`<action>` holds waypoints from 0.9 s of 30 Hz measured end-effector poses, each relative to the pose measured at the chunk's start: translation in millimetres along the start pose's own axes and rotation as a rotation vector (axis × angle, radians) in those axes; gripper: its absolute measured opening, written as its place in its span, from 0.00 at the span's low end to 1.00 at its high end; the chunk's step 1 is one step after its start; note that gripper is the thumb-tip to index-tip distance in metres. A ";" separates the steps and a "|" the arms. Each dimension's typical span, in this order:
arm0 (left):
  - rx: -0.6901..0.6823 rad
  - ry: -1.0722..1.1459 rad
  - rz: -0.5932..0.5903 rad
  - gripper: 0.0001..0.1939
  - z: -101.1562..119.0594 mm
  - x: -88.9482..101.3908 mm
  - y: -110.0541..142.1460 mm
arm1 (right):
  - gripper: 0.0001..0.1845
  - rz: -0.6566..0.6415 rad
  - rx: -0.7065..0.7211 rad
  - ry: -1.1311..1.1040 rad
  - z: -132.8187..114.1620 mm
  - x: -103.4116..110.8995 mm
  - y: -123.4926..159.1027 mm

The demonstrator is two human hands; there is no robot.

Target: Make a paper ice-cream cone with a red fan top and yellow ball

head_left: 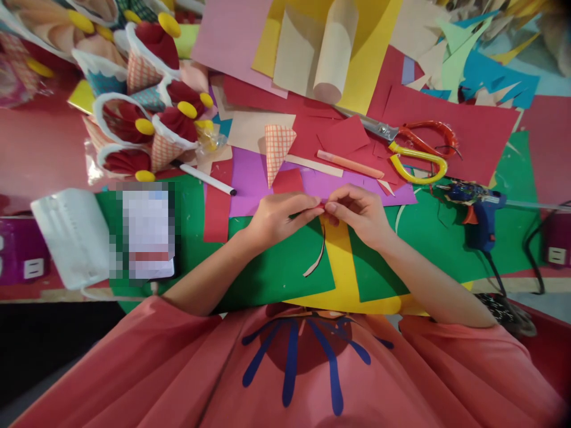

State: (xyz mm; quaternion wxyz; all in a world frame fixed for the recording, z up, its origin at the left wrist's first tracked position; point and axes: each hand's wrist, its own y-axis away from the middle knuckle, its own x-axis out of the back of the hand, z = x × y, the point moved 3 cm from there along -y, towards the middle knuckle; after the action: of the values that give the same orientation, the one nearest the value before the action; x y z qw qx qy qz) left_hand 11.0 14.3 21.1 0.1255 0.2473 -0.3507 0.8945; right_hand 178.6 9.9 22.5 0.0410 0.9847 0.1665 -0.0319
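Note:
My left hand (285, 215) and my right hand (361, 211) meet fingertip to fingertip over the front of the table. Both are closed in a pinch; whatever lies between the fingertips is too small and covered to make out. Below them a thin pale strip (317, 261) curves over the green sheet (272, 267); whether it touches the fingers I cannot tell. Just beyond the hands lies an orange-checked paper cone (279, 148), its tip toward me. A small red piece of paper (289, 180) is beside it, and an orange pen (350, 164) rests behind my right hand.
Scissors (383, 131) and a glue gun (479, 211) with its cord lie right. Left are a phone (149, 232), a white box-shaped device (71, 238), a white marker (207, 178) and several decorated cones (173, 134). A paper roll (336, 50) and coloured scraps (495, 74) lie behind.

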 end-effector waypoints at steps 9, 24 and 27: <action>0.417 0.369 -0.001 0.17 -2.6 2.0 -5.9 | 0.11 0.065 0.190 0.234 -4.9 7.4 1.7; 0.816 0.825 0.029 0.19 -19.7 -8.1 -4.9 | 0.05 0.095 0.457 0.600 -10.0 11.4 7.2; 0.698 0.622 0.037 0.16 -14.9 -3.7 -3.8 | 0.07 0.108 0.318 0.497 -9.4 10.7 6.3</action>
State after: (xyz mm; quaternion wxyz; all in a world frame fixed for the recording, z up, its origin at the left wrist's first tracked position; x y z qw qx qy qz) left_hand 10.3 27.1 11.8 0.1180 -0.0113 0.0209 0.9927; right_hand 191.3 8.3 31.5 -0.1541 0.9638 0.1119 0.1866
